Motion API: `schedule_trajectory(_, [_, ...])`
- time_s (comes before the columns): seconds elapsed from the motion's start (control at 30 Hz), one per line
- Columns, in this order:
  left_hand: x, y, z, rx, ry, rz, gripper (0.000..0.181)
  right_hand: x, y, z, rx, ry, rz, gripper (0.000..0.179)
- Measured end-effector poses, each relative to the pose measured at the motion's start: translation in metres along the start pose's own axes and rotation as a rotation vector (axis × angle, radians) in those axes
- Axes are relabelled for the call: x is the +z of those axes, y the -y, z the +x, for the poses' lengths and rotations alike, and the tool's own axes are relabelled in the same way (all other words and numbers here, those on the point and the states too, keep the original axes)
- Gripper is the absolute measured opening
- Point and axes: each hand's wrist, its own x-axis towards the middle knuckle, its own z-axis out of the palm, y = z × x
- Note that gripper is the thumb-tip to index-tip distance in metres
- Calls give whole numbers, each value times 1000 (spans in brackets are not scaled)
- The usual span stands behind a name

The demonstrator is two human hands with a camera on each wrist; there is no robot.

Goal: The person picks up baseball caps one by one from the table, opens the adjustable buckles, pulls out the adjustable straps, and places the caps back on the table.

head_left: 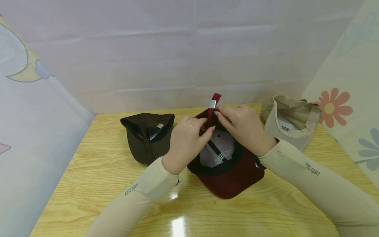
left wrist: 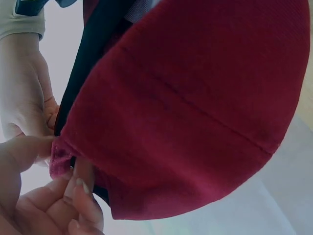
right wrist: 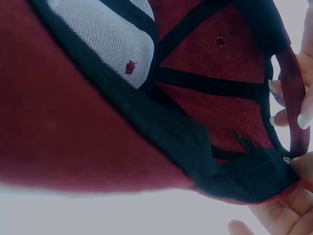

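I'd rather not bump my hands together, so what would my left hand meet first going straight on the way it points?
Your left hand would probably meet the strap first, then your right hand just beyond it; exact depth is hard to judge.

Mid cap point(head_left: 226, 168) over tbl point(head_left: 97, 164), btwn L cap point(head_left: 145, 143) & R cap point(head_left: 299, 117), both on tbl, w/ backdrop point(head_left: 177, 56) behind.

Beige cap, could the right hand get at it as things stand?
Probably not without letting go: the right hand grips the red cap. Otherwise the beige cap sits close by, with nothing seen covering its opening.
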Motion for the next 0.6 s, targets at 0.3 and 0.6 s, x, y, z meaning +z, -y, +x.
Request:
schedule_trajectory(0.3, [0,-2,-3,30,4,6,11,0,2,-1,-5,-9,-26,6])
schedule_trajectory(0.6, [0,-1,-6,38,8,7,10,2,0,-2,7,-17,-30,6])
